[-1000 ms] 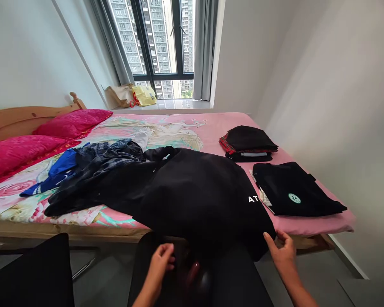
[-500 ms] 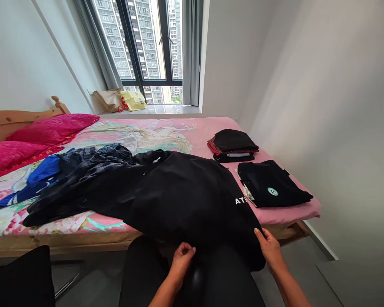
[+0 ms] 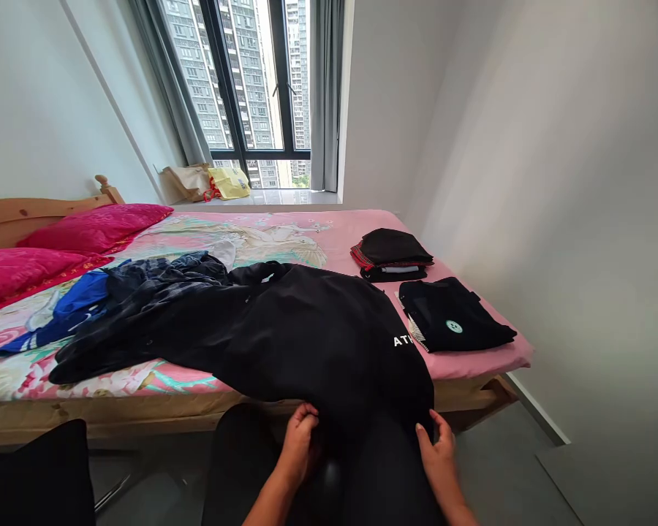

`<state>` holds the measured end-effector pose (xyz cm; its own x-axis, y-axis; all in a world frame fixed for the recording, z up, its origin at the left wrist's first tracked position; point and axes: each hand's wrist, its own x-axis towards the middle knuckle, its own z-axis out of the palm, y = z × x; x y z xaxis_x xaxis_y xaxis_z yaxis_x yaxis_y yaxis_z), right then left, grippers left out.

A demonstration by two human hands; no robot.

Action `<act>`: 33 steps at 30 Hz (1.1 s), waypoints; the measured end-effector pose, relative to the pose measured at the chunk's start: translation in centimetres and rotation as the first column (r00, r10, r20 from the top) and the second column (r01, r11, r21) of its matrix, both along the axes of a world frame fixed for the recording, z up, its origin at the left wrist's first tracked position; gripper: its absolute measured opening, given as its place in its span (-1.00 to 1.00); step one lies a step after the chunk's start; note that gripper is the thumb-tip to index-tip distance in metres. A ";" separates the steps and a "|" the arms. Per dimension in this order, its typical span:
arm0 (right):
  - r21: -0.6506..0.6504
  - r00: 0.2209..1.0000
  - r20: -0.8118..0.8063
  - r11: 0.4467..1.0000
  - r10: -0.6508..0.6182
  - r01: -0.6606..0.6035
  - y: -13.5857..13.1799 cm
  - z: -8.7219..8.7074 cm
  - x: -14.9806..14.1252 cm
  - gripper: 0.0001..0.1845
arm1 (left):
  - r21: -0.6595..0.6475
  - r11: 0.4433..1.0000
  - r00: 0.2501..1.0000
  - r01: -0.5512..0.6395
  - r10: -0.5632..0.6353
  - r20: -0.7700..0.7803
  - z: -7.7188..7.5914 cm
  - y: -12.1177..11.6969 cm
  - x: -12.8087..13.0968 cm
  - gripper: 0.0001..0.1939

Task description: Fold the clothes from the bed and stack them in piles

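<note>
A large black hooded jacket [image 3: 318, 336] lies spread over the near edge of the bed, its lower part hanging onto my lap. White letters show on its right sleeve. My left hand [image 3: 300, 435] pinches the jacket's near hem, fingers closed. At the right side of the hanging fabric is my right hand [image 3: 437, 453], thumb and fingers apart against the black cloth. The jacket's left sleeve stretches across the bed beside a heap of loose clothes [image 3: 159, 281].
Folded dark clothes [image 3: 398, 247] form a pile at the bed's right side, with a folded black shirt [image 3: 460, 318] nearer me. Pink pillows [image 3: 99, 228] rest by the headboard. Bags [image 3: 227, 183] sit on the windowsill. A black chair [image 3: 38, 475] stands at lower left.
My right hand has moved left and slightly down, bringing the jacket's right edge inward; its thumb and fingers are now apart. My left hand has shifted slightly left and up. The view has tilted slightly.
</note>
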<state>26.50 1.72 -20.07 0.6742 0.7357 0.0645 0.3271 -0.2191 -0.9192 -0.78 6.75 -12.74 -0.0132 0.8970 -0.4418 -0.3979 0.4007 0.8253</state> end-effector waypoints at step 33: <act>0.122 0.418 0.656 0.458 0.628 -0.880 4.8 18.9 -15.4 -0.74 | 0.382 0.817 0.597 0.431 0.059 -0.800 15.4 -3.5 -6.7 -0.63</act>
<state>11.08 6.53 -1.18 -0.3799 0.7204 0.5802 0.5354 0.6827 -0.4972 -7.50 3.28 2.70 0.0801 0.9856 0.1487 0.4938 -0.1688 0.8530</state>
